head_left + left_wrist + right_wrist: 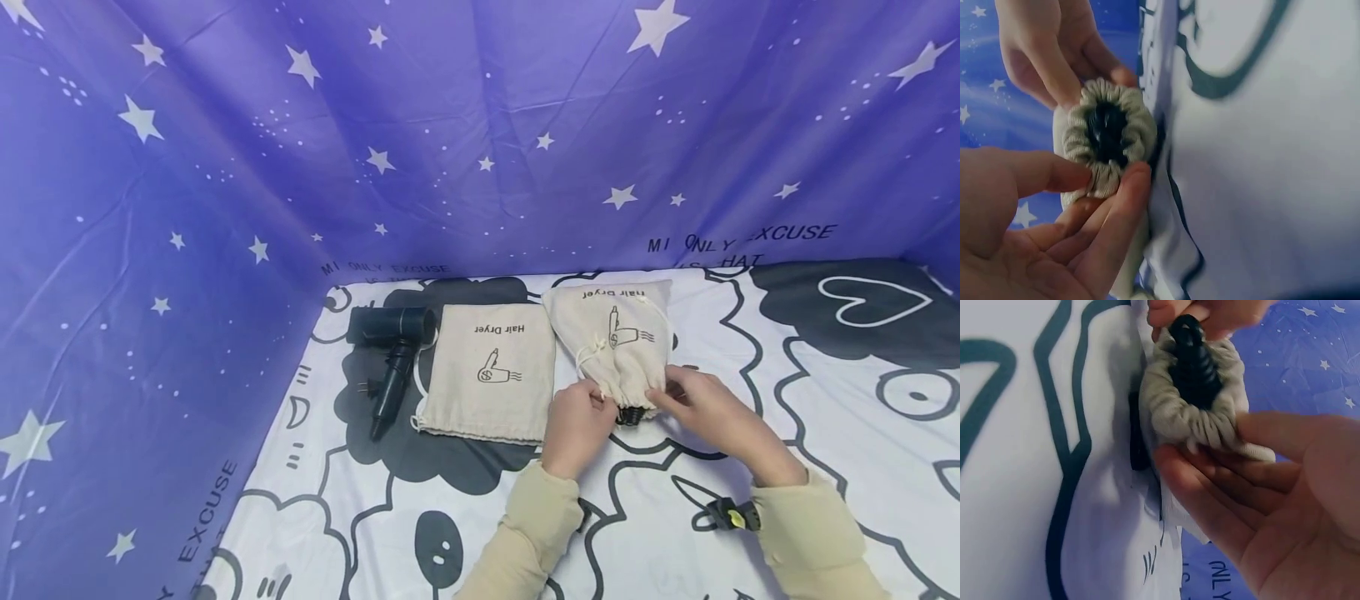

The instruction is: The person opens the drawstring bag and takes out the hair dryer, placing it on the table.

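Observation:
A cream drawstring bag (626, 342) printed "Hair Dryer" lies on the patterned cloth, its mouth gathered into tight folds towards me. Inside the puckered opening a black ribbed part (1194, 369) shows; the rest of what the bag contains is hidden. My left hand (577, 425) pinches the left edge of the mouth, thumb and fingers on the fabric (1107, 178). On the opposite edge, my right hand (708, 408) pinches the gathered cloth, as the right wrist view also shows. A second cream bag (487, 375) lies flat beside the left hand.
A dark hair dryer (393, 358) lies left of the flat bag, its plug prongs (367, 387) showing. Black-and-white cartoon cloth (675, 542) covers the surface. Purple star-printed fabric (465, 125) rises behind and at the left.

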`<action>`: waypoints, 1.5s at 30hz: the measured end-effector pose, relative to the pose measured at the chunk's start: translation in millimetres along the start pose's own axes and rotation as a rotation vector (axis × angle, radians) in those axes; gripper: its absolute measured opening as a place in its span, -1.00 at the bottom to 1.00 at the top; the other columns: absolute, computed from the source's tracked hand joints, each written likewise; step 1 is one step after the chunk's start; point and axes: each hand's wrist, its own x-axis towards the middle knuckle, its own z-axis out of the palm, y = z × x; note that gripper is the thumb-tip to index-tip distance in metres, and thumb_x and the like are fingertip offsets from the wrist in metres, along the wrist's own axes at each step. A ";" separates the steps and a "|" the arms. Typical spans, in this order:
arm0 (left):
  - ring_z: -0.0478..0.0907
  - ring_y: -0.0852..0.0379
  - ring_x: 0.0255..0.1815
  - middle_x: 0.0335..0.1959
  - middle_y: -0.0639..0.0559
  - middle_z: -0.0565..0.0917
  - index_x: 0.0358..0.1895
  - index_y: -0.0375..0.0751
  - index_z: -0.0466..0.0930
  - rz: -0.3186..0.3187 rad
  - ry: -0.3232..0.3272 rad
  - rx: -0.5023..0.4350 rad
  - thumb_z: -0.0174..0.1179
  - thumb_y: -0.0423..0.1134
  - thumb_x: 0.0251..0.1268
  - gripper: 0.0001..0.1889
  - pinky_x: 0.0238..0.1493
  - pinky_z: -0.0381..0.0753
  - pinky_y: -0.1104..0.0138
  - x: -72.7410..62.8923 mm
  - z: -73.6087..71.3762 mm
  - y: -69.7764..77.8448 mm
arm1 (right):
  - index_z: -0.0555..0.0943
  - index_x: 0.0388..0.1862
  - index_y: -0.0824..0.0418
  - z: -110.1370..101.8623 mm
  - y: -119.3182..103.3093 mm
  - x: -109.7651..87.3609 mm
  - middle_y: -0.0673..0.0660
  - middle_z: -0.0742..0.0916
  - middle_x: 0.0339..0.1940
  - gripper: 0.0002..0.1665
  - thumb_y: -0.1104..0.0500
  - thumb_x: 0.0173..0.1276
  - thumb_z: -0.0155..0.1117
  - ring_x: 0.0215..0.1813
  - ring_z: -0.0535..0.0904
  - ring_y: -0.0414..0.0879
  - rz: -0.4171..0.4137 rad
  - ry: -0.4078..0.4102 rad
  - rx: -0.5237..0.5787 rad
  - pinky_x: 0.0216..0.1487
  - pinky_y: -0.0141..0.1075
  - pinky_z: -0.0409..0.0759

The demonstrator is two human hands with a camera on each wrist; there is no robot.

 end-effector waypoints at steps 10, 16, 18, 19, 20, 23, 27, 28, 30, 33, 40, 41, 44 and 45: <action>0.48 0.45 -0.54 -0.52 0.17 0.66 -0.39 -0.13 0.64 0.068 0.010 -0.023 0.28 -0.37 0.20 -0.94 -0.42 0.46 0.59 2.9 -22.8 -13.7 | 0.51 -0.47 0.09 -6.3 4.2 -10.5 -0.08 0.61 -0.49 -0.74 0.12 0.26 0.45 -0.38 0.53 -0.31 0.060 -0.016 0.033 -0.29 -0.33 0.56; 0.55 0.33 -0.37 -0.38 0.16 0.65 -0.33 -0.06 0.67 0.233 0.001 0.158 0.42 -0.30 0.13 -0.89 -0.30 0.48 0.56 4.5 -30.2 -12.5 | 0.53 -0.42 0.11 -9.6 5.9 -11.2 -0.09 0.59 -0.49 -0.74 0.16 0.18 0.50 -0.42 0.47 -0.35 0.028 -0.060 0.054 -0.35 -0.38 0.50; 0.55 0.30 -0.29 -0.31 0.17 0.64 -0.26 -0.03 0.69 0.251 -0.024 0.240 0.49 -0.20 0.07 -0.81 -0.25 0.49 0.53 4.6 -28.5 -12.6 | 0.54 -0.37 0.13 -6.5 5.7 -9.2 -0.10 0.60 -0.48 -0.73 0.20 0.13 0.53 -0.42 0.47 -0.37 0.004 -0.062 0.059 -0.34 -0.38 0.51; 0.55 0.29 -0.27 -0.29 0.17 0.63 -0.24 -0.02 0.69 0.252 -0.034 0.279 0.52 -0.15 0.02 -0.76 -0.23 0.49 0.51 5.0 -26.6 -13.0 | 0.53 -0.36 0.14 -4.6 5.2 -8.2 -0.09 0.60 -0.48 -0.71 0.22 0.11 0.54 -0.42 0.47 -0.37 -0.004 -0.066 0.063 -0.34 -0.38 0.51; 0.55 0.28 -0.25 -0.27 0.16 0.62 -0.22 0.00 0.70 0.254 -0.037 0.313 0.54 -0.11 -0.02 -0.71 -0.23 0.51 0.49 5.4 -24.6 -13.4 | 0.52 -0.35 0.14 -2.2 4.7 -7.1 -0.09 0.59 -0.48 -0.68 0.21 0.09 0.55 -0.42 0.47 -0.37 -0.006 -0.064 0.062 -0.34 -0.38 0.51; 0.53 0.26 -0.24 -0.24 0.16 0.58 -0.20 0.02 0.70 0.256 -0.048 0.380 0.56 -0.06 -0.06 -0.67 -0.21 0.53 0.46 7.3 -19.0 -14.0 | 0.47 -0.36 0.13 5.0 2.7 -4.7 -0.08 0.58 -0.49 -0.59 0.14 0.04 0.60 -0.44 0.45 -0.34 0.008 -0.044 0.035 -0.38 -0.36 0.46; 0.50 0.27 -0.31 -0.30 0.16 0.55 -0.28 0.01 0.71 0.274 -0.062 0.423 0.54 -0.04 -0.03 -0.73 -0.29 0.51 0.47 9.7 -15.4 -15.4 | 0.45 -0.41 0.08 12.0 0.2 -3.8 -0.09 0.57 -0.51 -0.55 0.06 0.00 0.63 -0.47 0.41 -0.29 0.020 0.013 -0.058 -0.41 -0.33 0.40; 0.49 0.28 -0.33 -0.31 0.16 0.55 -0.31 0.00 0.71 0.279 -0.065 0.436 0.53 -0.04 -0.03 -0.75 -0.32 0.50 0.47 10.2 -15.2 -15.8 | 0.45 -0.43 0.07 12.7 -0.4 -4.0 -0.10 0.57 -0.52 -0.55 0.06 -0.02 0.63 -0.47 0.41 -0.29 0.014 0.032 -0.084 -0.42 -0.33 0.39; 0.48 0.29 -0.36 -0.33 0.17 0.54 -0.34 0.00 0.71 0.295 -0.070 0.464 0.54 -0.01 -0.03 -0.74 -0.36 0.49 0.48 11.3 -15.2 -16.4 | 0.47 -0.46 0.04 13.2 -1.2 -4.2 -0.12 0.56 -0.54 -0.58 0.09 -0.04 0.64 -0.48 0.41 -0.30 -0.008 0.071 -0.127 -0.43 -0.32 0.40; 0.50 0.28 -0.35 -0.33 0.17 0.56 -0.35 -0.01 0.70 0.324 -0.069 0.495 0.56 0.03 -0.09 -0.69 -0.37 0.50 0.47 12.3 -15.6 -16.9 | 0.51 -0.50 0.01 12.3 -2.5 -4.2 -0.17 0.56 -0.57 -0.62 0.12 -0.06 0.63 -0.50 0.43 -0.32 -0.047 0.108 -0.153 -0.45 -0.31 0.41; 0.51 0.28 -0.38 -0.39 0.20 0.55 -0.37 0.03 0.72 0.344 -0.056 0.521 0.56 0.06 -0.09 -0.71 -0.40 0.47 0.47 13.6 -16.1 -18.4 | 0.61 -0.46 -0.01 11.9 -5.3 -2.3 -0.20 0.57 -0.61 -0.74 0.14 -0.05 0.57 -0.53 0.43 -0.36 -0.053 0.122 -0.151 -0.48 -0.32 0.39; 0.51 0.28 -0.38 -0.39 0.21 0.54 -0.38 0.04 0.72 0.349 -0.055 0.526 0.55 0.05 -0.07 -0.73 -0.40 0.48 0.47 13.8 -16.3 -18.0 | 0.60 -0.47 -0.02 12.2 -5.5 -2.0 -0.20 0.57 -0.62 -0.74 0.14 -0.05 0.57 -0.53 0.42 -0.37 -0.047 0.125 -0.153 -0.48 -0.32 0.38; 0.51 0.28 -0.41 -0.42 0.22 0.54 -0.42 0.05 0.72 0.394 -0.027 0.528 0.55 0.00 -0.06 -0.78 -0.42 0.48 0.47 14.7 -16.5 -16.9 | 0.55 -0.52 -0.03 12.4 -6.5 -1.4 -0.20 0.55 -0.63 -0.72 0.13 -0.07 0.56 -0.55 0.39 -0.36 -0.035 0.141 -0.167 -0.51 -0.32 0.34; 0.50 0.28 -0.42 -0.44 0.22 0.53 -0.44 0.04 0.72 0.415 -0.009 0.526 0.54 -0.02 -0.07 -0.79 -0.43 0.47 0.47 15.1 -16.2 -16.5 | 0.53 -0.54 -0.03 12.5 -6.6 -1.2 -0.20 0.55 -0.64 -0.70 0.14 -0.07 0.55 -0.56 0.38 -0.36 -0.034 0.151 -0.172 -0.52 -0.32 0.33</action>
